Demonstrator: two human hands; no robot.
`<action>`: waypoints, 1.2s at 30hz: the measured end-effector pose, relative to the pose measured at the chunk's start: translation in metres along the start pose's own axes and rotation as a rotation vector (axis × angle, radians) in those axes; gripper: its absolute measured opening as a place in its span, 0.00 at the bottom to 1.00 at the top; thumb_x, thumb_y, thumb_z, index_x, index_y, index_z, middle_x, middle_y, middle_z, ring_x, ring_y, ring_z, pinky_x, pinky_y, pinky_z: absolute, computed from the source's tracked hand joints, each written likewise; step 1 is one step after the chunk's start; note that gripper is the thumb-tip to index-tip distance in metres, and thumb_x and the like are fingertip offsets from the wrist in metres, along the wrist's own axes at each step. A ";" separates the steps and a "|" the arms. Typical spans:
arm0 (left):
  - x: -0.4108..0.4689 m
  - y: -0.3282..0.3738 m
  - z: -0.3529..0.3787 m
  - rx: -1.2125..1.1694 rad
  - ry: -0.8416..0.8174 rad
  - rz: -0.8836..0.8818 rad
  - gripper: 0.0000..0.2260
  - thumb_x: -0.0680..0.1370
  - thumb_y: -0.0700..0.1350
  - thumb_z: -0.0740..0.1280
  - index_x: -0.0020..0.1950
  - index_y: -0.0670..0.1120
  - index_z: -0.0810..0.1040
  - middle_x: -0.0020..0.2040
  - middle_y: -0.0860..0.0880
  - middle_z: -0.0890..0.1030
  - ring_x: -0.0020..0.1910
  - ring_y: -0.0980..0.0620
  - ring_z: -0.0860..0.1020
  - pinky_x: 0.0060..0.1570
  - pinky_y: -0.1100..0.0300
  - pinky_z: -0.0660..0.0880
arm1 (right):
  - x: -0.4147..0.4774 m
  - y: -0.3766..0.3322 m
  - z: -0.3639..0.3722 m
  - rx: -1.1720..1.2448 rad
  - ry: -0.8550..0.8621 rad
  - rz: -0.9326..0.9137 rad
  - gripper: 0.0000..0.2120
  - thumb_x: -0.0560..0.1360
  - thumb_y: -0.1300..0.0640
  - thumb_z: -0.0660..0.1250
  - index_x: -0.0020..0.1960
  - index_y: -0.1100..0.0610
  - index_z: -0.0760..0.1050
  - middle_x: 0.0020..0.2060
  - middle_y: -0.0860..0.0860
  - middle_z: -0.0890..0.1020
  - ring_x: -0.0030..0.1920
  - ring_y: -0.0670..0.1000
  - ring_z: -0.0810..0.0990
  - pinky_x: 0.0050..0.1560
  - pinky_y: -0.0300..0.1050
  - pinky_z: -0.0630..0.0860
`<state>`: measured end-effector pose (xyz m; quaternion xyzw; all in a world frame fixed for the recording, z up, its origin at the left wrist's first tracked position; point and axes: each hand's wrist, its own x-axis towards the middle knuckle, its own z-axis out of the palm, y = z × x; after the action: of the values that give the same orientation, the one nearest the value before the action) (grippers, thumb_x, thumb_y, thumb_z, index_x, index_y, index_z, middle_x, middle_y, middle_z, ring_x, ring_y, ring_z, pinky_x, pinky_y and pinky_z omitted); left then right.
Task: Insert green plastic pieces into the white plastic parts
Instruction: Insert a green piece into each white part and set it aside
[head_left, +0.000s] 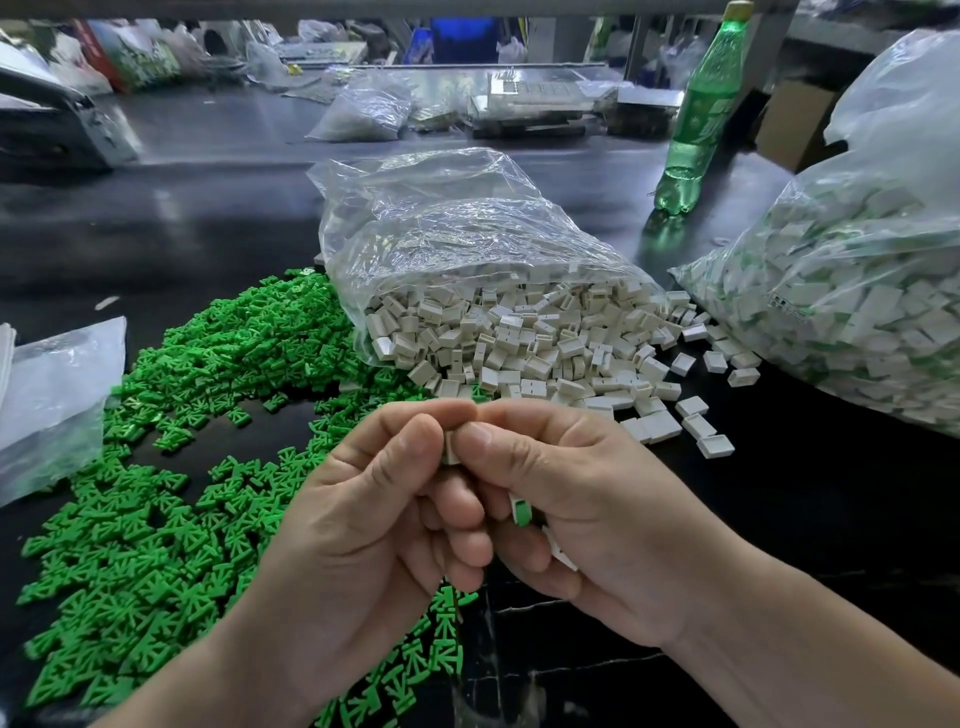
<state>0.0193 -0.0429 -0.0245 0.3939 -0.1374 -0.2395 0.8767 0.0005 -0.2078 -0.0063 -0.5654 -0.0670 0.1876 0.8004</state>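
- Your left hand and right hand meet above the counter, near you, which likely puts the white part right under your eyes for lining up
- Both hands are curled tight: each thumb and forefinger pinches that white part from its own side; I cannot tell whether a green piece is already seated in it (your thumbs cover most of it)
- The lower fingers of your right hand also tuck a finished piece, white with green showing, against the palm, probably to save trips
- The green pieces lie heaped at left and the loose white parts spill from the clear bag ahead, both within easy reach; the filled bag at right seems to take the done ones
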 end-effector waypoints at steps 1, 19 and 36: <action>0.000 0.000 -0.001 -0.018 -0.033 -0.005 0.15 0.71 0.51 0.77 0.55 0.46 0.83 0.33 0.46 0.83 0.30 0.50 0.82 0.28 0.61 0.79 | 0.000 -0.001 0.000 0.003 -0.010 -0.004 0.08 0.76 0.52 0.69 0.45 0.57 0.80 0.34 0.57 0.72 0.23 0.46 0.68 0.18 0.34 0.60; 0.002 -0.002 0.001 0.051 0.023 0.013 0.14 0.67 0.47 0.80 0.49 0.45 0.83 0.28 0.45 0.80 0.23 0.50 0.79 0.24 0.62 0.77 | -0.002 0.001 0.000 -0.067 0.045 0.042 0.13 0.80 0.54 0.67 0.54 0.64 0.79 0.34 0.56 0.73 0.26 0.50 0.67 0.19 0.36 0.59; -0.003 0.001 -0.004 1.017 0.184 0.407 0.06 0.75 0.51 0.67 0.52 0.55 0.76 0.35 0.49 0.83 0.30 0.52 0.82 0.30 0.62 0.78 | 0.005 0.008 -0.007 0.098 -0.006 0.045 0.13 0.79 0.54 0.66 0.37 0.55 0.74 0.33 0.55 0.72 0.24 0.46 0.66 0.19 0.34 0.60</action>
<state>0.0187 -0.0383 -0.0266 0.7524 -0.2321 0.0667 0.6129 0.0059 -0.2095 -0.0164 -0.5263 -0.0473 0.2100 0.8226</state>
